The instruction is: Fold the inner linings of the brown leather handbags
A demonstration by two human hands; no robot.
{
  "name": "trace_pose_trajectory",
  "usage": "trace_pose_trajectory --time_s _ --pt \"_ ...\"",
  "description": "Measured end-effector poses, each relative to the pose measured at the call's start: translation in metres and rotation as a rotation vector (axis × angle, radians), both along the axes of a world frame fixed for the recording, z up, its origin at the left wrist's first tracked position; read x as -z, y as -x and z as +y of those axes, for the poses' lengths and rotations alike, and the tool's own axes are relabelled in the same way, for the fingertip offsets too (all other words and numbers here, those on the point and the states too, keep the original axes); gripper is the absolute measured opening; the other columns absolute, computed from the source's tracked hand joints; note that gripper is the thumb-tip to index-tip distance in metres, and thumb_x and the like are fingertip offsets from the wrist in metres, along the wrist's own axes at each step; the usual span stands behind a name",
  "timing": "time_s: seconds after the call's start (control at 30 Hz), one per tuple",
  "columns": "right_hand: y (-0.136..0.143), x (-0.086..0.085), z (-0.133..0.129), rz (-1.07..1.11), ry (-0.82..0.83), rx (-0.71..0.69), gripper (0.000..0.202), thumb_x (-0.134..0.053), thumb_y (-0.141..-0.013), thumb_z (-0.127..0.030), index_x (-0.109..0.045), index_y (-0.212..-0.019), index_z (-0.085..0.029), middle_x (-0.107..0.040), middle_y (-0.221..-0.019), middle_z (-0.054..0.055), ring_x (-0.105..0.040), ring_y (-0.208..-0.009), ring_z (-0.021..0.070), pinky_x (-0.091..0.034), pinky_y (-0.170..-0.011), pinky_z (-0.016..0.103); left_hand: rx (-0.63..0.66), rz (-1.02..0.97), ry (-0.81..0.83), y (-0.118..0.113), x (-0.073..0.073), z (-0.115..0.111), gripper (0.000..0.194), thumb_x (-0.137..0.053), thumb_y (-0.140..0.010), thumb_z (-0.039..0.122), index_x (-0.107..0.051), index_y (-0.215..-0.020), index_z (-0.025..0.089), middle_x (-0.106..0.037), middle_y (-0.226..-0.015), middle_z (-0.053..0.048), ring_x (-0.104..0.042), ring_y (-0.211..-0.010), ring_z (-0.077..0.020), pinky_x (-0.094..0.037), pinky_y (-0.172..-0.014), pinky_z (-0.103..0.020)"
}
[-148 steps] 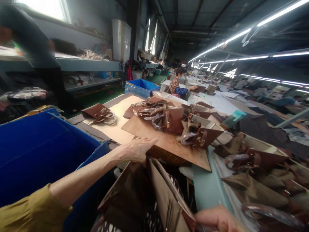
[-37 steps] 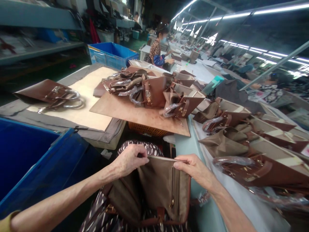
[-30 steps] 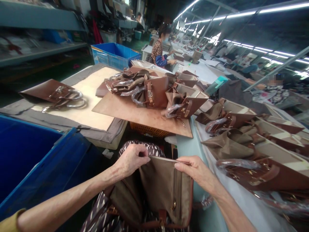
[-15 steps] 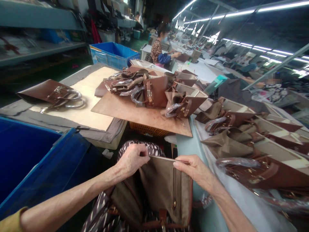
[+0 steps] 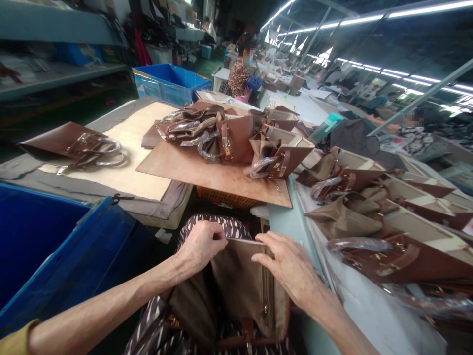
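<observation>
A handbag (image 5: 240, 281) lies on my lap, its brownish-grey lining facing up and a zipped pocket (image 5: 265, 291) on the right of that lining. At the bag's top edge, my left hand (image 5: 203, 244) is closed, thumb and fingers pinching the rim. My right hand (image 5: 286, 261) reaches over the right end of the same rim with thumb and fingers apart; the fingertips rest at the edge and the thumb hovers over the lining. A brown strap tab (image 5: 247, 325) shows at the bag's lower part.
Several brown handbags (image 5: 236, 138) stand on a brown board (image 5: 207, 170) ahead, and more line the right-hand table (image 5: 295, 217). One handbag (image 5: 70, 140) lies on the padded surface at left. A blue bin (image 5: 92, 246) stands close on my left. Co-workers sit farther back.
My right hand has loosened its pinch on the rim and shifted slightly left, thumb now away from the fingers. My left hand keeps its pinch. The view has shifted a little.
</observation>
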State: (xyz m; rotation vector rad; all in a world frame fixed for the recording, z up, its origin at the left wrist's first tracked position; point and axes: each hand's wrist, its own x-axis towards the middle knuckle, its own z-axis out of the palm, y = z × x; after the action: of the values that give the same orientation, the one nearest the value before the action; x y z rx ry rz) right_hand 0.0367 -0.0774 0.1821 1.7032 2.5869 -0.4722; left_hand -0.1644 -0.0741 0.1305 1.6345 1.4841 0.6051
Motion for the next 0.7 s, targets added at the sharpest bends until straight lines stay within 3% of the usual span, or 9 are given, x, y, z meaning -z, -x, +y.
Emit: trace_pose_trajectory --time_s 0.13,0.37,0.7 --pt "-0.001 0.005 0.001 0.084 0.019 0.046 0.009 -0.060 -0.079 -0.028 -0.066 -0.084 -0.025 -0.066 -0.082 0.000 -0.056 -0.080 0.0188 -0.037 -0.072 0.030 0.005 0.001 -0.006 0.000 0.000 -0.001 0.016 -0.051 -0.068 0.020 -0.058 -0.054 0.015 -0.052 -0.050 0.003 -0.047 -0.054 -0.0111 -0.032 -0.054 -0.021" --pt "0.001 0.005 0.003 0.107 0.033 0.029 0.017 -0.053 -0.084 -0.026 -0.066 -0.073 -0.024 -0.065 -0.072 -0.003 -0.054 -0.073 0.0153 -0.034 -0.067 0.026 0.009 -0.014 -0.026 0.002 0.004 -0.002 0.015 -0.052 -0.068 0.020 -0.058 -0.055 0.015 -0.051 -0.051 0.004 -0.047 -0.054 -0.0102 -0.031 -0.053 -0.020" --pt "0.020 0.008 0.000 -0.246 -0.242 -0.104 0.015 -0.056 -0.083 -0.023 -0.060 -0.068 -0.023 -0.063 -0.067 -0.001 -0.055 -0.064 0.0178 -0.029 -0.061 0.030 0.006 -0.003 -0.014 0.002 0.007 -0.003 0.015 -0.052 -0.067 0.019 -0.059 -0.055 0.014 -0.054 -0.053 0.003 -0.048 -0.054 -0.0106 -0.032 -0.053 -0.021"
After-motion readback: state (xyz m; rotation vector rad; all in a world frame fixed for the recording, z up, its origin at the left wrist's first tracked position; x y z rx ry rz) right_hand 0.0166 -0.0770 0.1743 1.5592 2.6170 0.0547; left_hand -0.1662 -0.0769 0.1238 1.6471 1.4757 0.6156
